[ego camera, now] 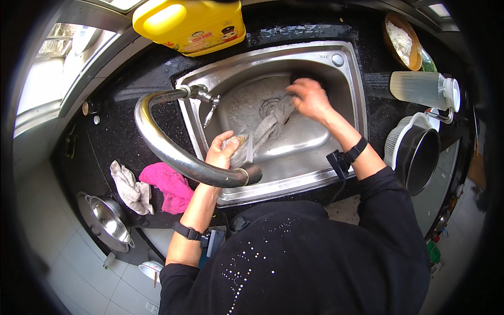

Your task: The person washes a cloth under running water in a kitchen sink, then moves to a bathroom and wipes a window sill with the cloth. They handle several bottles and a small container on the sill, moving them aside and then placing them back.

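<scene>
A wet grey cloth (264, 128) stretches across the stainless steel sink (350, 90), between my two hands. My left hand (221, 151) grips its near end beside the stream of water, with the thumb on top. At the far end, my right hand (309, 98) holds the other part of the cloth; its fingers are slightly blurred. Water runs from the curved metal faucet (157, 134) onto the cloth near my left hand. Part of the drain (271, 104) shows behind the cloth, in shallow, murky water.
Left of the sink lie a pink cloth (169, 187) and a greyish-white cloth (130, 189), near a metal pot (108, 216). A yellow plastic jug (193, 25) stands behind. To the right are a bowl of white food (413, 55), a clear pitcher (417, 88) and a dark pot (421, 161).
</scene>
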Demonstrator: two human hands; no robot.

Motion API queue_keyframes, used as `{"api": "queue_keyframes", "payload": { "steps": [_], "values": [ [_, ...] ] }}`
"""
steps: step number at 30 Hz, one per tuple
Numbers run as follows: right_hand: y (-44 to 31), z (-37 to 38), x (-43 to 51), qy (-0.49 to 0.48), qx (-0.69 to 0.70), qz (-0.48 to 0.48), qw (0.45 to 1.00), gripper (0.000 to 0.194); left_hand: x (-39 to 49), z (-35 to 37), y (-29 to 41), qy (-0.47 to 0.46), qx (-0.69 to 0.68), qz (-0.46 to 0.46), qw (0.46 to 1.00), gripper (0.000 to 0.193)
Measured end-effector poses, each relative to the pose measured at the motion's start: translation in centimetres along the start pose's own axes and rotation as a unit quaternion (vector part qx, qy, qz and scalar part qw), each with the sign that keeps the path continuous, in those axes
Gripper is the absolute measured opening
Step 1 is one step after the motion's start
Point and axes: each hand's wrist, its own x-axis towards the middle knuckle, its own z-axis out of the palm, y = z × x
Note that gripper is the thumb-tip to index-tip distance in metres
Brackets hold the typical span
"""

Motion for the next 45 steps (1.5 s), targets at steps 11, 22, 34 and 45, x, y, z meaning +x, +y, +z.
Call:
{"api": "queue_keyframes", "payload": {
  "steps": [11, 22, 34, 45],
  "values": [
    [-9.1, 4.3, -3.1, -0.426, 0.146, 0.045, 0.892, 0.045, -1.8, 1.7, 2.6, -0.082, -0.201, 0.062, 0.974, 0.052],
    [-13.8, 1.6, -5.0, -0.305, 0.770, 0.165, 0.535, 0.032, 0.5, 0.8, -2.0, -0.113, -0.108, -0.109, 0.982, 0.041],
    [-7.1, -1.9, -4.4, -0.163, 0.566, 0.241, 0.771, 0.028, -0.3, 0.1, 0.3, -0.098, -0.215, -0.051, 0.970, 0.044],
    [-5.5, -10.4, -4.3, 0.014, 0.540, 0.174, 0.823, 0.025, -6.4, -0.3, 6.2, -0.060, -0.192, 0.190, 0.961, 0.013]
  ]
}}
